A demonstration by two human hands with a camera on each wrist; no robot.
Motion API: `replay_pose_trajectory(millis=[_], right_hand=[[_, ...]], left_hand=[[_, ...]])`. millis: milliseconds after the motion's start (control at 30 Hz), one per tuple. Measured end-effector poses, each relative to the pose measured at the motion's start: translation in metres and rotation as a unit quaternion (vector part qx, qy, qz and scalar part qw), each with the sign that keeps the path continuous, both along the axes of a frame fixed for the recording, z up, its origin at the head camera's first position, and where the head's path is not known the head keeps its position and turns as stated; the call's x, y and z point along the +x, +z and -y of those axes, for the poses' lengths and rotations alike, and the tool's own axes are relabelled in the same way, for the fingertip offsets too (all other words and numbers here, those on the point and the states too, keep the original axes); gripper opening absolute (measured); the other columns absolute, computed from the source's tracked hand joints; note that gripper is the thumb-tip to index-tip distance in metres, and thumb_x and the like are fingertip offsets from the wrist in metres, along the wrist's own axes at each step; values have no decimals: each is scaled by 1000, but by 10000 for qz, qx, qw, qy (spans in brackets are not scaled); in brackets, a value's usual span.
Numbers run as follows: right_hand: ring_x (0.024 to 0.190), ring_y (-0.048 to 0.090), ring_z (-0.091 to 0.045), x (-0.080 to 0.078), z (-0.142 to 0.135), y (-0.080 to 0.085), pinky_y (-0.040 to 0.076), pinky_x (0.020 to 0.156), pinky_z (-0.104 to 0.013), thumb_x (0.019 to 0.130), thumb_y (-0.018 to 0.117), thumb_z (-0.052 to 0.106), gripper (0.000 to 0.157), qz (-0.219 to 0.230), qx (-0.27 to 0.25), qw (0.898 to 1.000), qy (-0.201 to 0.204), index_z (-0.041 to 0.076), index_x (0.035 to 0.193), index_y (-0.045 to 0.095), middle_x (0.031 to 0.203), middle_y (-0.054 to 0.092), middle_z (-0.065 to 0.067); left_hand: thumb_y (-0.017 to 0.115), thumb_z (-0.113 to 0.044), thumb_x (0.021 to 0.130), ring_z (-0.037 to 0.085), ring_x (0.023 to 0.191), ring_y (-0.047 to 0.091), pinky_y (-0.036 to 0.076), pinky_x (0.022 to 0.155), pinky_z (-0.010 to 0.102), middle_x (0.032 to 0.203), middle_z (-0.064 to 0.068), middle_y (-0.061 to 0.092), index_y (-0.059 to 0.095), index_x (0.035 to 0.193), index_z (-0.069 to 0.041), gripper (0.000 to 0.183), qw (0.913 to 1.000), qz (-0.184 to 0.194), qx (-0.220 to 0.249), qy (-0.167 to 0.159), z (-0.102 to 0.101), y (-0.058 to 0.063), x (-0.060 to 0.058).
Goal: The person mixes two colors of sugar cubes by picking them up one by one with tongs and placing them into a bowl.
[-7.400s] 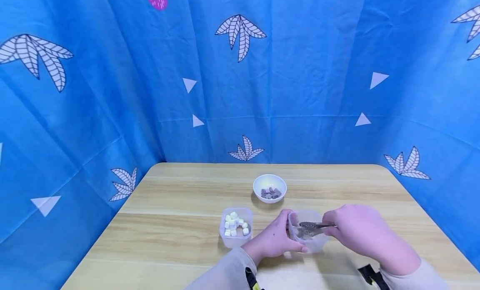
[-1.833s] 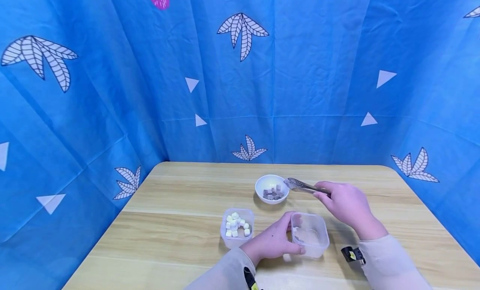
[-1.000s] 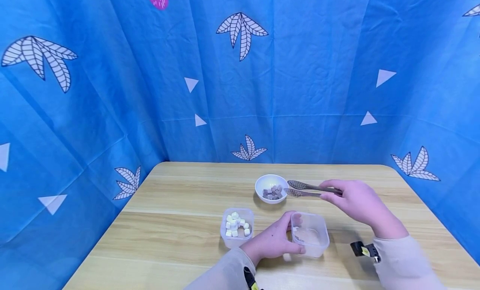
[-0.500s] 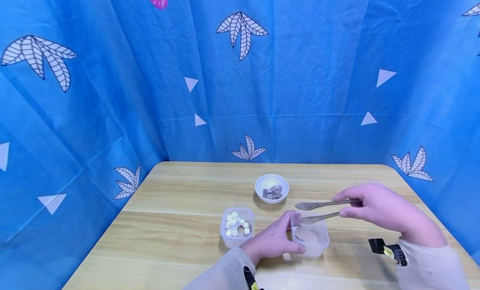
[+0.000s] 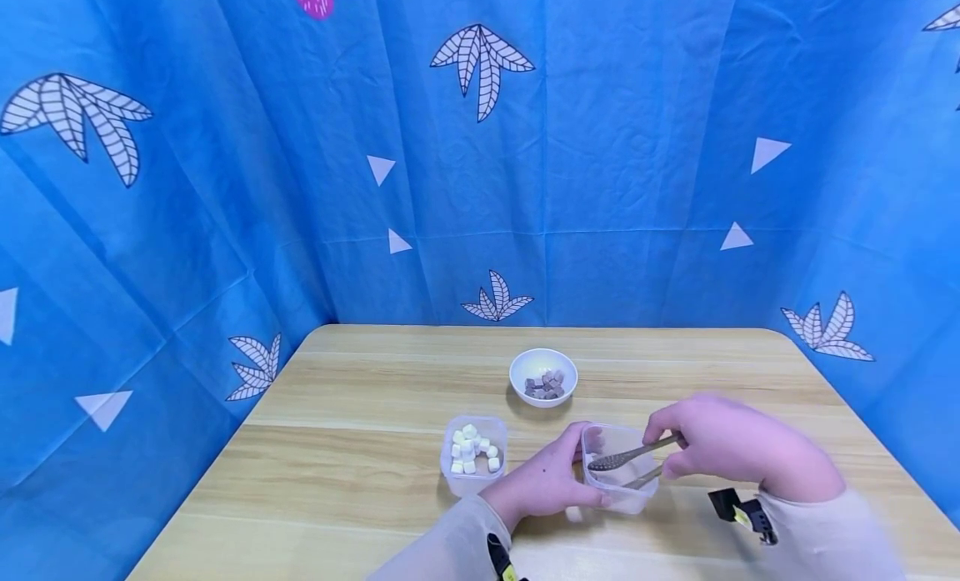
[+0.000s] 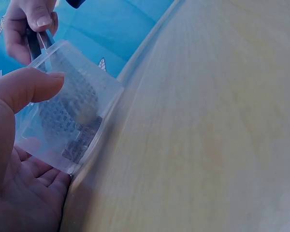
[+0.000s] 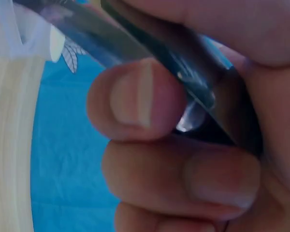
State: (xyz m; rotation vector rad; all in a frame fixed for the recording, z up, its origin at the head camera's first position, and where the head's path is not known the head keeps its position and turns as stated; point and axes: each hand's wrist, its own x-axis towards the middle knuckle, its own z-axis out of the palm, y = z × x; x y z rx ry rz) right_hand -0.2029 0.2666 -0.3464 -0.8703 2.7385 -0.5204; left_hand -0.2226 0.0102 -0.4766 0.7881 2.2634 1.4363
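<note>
My left hand (image 5: 551,481) grips a clear square plastic container (image 5: 626,503) from its left side, thumb toward the front. In the left wrist view a few dark cubes (image 6: 84,140) lie at the bottom of that container. My right hand (image 5: 738,448) holds metal tongs (image 5: 621,459) with perforated tips, fingers curled round the arms. Those tips are spread and reach down inside the container. Close up in the right wrist view, the tongs' shiny arms (image 7: 193,72) pass between thumb and fingers; the tips are out of that view.
Behind the container stands a white bowl (image 5: 522,373) with several purplish-grey cubes (image 5: 546,387). To the left sits a second clear container (image 5: 474,486) with several white cubes (image 5: 467,448). A blue patterned curtain (image 5: 480,189) rises behind the wooden table (image 5: 315,481).
The right hand has brought the tongs from beside the bowl back down into the container, and a cube held at the bowl earlier was let go there. The left hand stays put.
</note>
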Motion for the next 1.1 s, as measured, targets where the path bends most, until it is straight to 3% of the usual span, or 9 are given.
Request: replay_pose_trajectory(millis=[333, 733, 1100], right_hand=[[66, 51, -5, -2, 16, -1, 47, 61, -37, 78, 85, 34, 22, -895, 653, 9932, -354, 31, 96, 72, 86, 67, 13], [65, 48, -1, 2, -1, 13, 42, 57, -30, 83, 81, 39, 17, -1004, 408, 9937, -301, 35, 98, 74, 85, 63, 23], [69, 52, 3, -1, 3, 4, 48, 61, -33, 83, 81, 38, 12, -1093, 455, 9929, 134, 36, 93, 75, 86, 65, 26]], left_hand=[[85, -28, 79, 6, 130, 48, 30, 114, 30, 140, -11, 53, 37, 148, -24, 84, 9998, -48, 101, -141, 0, 1, -1], [85, -30, 78, 6, 130, 47, 30, 115, 33, 140, -12, 52, 36, 149, -27, 86, 9999, 34, 43, -103, 0, 5, 1], [85, -29, 77, 9, 133, 46, 30, 116, 34, 146, -9, 48, 37, 148, -28, 86, 9999, 68, 86, -84, 0, 2, 0]])
